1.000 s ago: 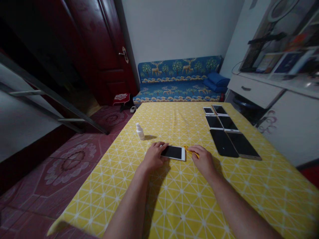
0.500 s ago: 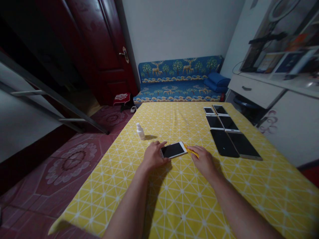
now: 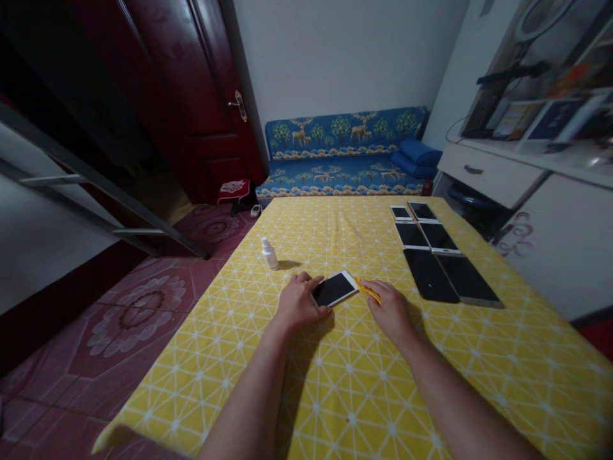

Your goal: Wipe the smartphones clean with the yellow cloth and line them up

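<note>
Smartphone (image 3: 334, 289): white-framed, dark screen up, flat on the tablecloth at near centre, angled with its right end farther away. Likely light, stiff and fragile, its glass slippery; best held by the side edges.

Left hand (image 3: 299, 303): fingers spread, curved against the phone's near-left edge; forearm reaches in from the near side, wrist low.

Right hand (image 3: 390, 312): fingers close together, beside the phone's right end; forearm angled in from the near right. Whether it pinches anything cannot be told.

Yellow plastic strip (image 3: 368, 291): between the phone's right end and the right hand, partly under the fingers.

Far left: white spray bottle (image 3: 269, 253), upright on the yellow tablecloth (image 3: 306, 390).

Right: dark-screened phones and tablets (image 3: 431, 275), laid in two columns.

Beyond: blue deer-patterned sofa (image 3: 342, 144).
</note>
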A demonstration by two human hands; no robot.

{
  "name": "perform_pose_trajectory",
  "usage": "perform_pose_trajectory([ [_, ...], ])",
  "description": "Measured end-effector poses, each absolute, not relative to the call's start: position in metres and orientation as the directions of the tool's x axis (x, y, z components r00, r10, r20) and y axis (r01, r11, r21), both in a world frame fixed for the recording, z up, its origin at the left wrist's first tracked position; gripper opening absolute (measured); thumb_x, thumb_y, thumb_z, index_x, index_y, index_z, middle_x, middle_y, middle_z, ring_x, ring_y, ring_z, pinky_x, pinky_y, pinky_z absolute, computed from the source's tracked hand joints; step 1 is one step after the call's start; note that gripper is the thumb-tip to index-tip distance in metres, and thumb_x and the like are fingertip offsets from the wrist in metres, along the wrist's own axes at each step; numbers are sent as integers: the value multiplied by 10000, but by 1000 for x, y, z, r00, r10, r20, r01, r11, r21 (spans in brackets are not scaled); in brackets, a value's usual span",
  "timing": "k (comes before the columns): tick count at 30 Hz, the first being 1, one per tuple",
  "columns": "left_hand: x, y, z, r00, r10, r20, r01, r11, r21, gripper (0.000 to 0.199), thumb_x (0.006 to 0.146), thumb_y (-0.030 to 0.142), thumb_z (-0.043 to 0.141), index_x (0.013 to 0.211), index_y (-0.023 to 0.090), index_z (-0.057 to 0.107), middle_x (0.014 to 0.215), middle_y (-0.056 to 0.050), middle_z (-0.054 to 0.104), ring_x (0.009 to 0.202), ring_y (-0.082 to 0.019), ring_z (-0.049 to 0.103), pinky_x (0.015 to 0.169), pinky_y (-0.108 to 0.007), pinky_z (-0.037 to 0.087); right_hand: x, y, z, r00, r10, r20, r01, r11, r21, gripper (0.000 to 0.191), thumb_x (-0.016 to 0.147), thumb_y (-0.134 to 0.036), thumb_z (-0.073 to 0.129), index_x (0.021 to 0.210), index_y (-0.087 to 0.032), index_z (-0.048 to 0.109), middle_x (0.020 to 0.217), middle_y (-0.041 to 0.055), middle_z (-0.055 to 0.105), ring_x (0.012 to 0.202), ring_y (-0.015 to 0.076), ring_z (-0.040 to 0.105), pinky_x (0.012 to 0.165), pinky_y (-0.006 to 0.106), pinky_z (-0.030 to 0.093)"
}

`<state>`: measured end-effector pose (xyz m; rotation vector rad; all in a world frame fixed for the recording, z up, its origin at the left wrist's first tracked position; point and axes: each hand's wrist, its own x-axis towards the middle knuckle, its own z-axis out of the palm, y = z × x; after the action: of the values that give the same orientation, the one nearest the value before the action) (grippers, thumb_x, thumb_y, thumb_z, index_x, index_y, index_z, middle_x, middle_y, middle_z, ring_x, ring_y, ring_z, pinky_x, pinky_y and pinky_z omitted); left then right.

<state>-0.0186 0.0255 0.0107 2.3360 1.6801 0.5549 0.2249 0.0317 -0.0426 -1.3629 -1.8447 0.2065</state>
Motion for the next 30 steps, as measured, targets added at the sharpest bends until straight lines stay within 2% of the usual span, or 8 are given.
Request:
perform_pose_trajectory([
  [4, -17, 24, 13, 316, 934, 166, 855, -357, 376, 777, 633, 555, 829, 1324, 249, 648, 1045, -76, 647, 991, -281, 619, 873, -375, 503, 225, 33, -46, -67, 847, 527, 730, 401, -553, 396, 812, -76, 514, 1085, -262, 735, 1098, 67, 747, 1017, 224, 682, 947, 399, 541],
  [9, -17, 23, 14, 404, 908, 109, 792, -406, 455, 920, 498, 742, 833, 1264, 252, 688, 1074, -69, 647, 926, -265, 648, 814, -357, 515, 226, 34, -47, -63, 856, 514, 723, 394, -567, 409, 827, -92, 517, 1114, -280, 739, 1123, 56, 741, 1047, 215, 678, 979, 391, 532],
  [12, -20, 23, 13, 467, 883, 55, 735, -422, 531, 988, 448, 676, 888, 1313, 261, 652, 1179, -68, 634, 988, -274, 655, 867, -356, 522, 226, 34, -46, -61, 856, 513, 723, 392, -569, 403, 828, -97, 522, 1112, -275, 745, 1114, 60, 742, 1042, 218, 681, 974, 390, 536],
  [16, -22, 22, 16, 533, 846, 7, 673, -429, 602, 1008, 505, 417, 931, 1425, 296, 540, 1317, -66, 577, 1058, -262, 651, 927, -350, 525, 226, 33, -45, -67, 858, 509, 723, 393, -568, 392, 829, -100, 523, 1112, -250, 748, 1127, 83, 738, 1057, 234, 679, 974, 414, 541],
  [18, -22, 21, 17, 538, 843, -1, 675, -430, 600, 984, 531, 341, 916, 1434, 303, 528, 1344, -68, 560, 1062, -258, 651, 940, -352, 525, 226, 33, -44, -73, 859, 507, 717, 399, -572, 398, 828, -95, 526, 1115, -262, 745, 1132, 79, 734, 1062, 231, 677, 976, 414, 541],
  [21, -19, 20, 18, 531, 847, -11, 695, -428, 578, 1013, 535, 327, 905, 1457, 324, 486, 1346, -63, 553, 1063, -264, 651, 949, -365, 522, 227, 33, -44, -71, 860, 505, 706, 401, -584, 424, 818, -79, 537, 1124, -295, 737, 1126, 57, 728, 1060, 218, 674, 972, 401, 543],
  [25, -13, 18, 18, 509, 861, -10, 740, -432, 516, 1073, 521, 452, 901, 1478, 327, 433, 1319, -55, 561, 1030, -274, 664, 896, -359, 531, 227, 33, -44, -68, 866, 495, 693, 398, -602, 423, 819, -85, 546, 1130, -303, 732, 1123, 50, 724, 1062, 213, 669, 975, 395, 537],
  [30, -5, 14, 18, 472, 882, 20, 794, -434, 425, 977, 514, 601, 871, 1374, 299, 521, 1235, -46, 599, 966, -270, 685, 800, -337, 538, 227, 33, -42, -82, 870, 485, 697, 398, -596, 380, 826, -110, 548, 1095, -296, 740, 1056, 47, 731, 984, 206, 680, 905, 373, 551],
])
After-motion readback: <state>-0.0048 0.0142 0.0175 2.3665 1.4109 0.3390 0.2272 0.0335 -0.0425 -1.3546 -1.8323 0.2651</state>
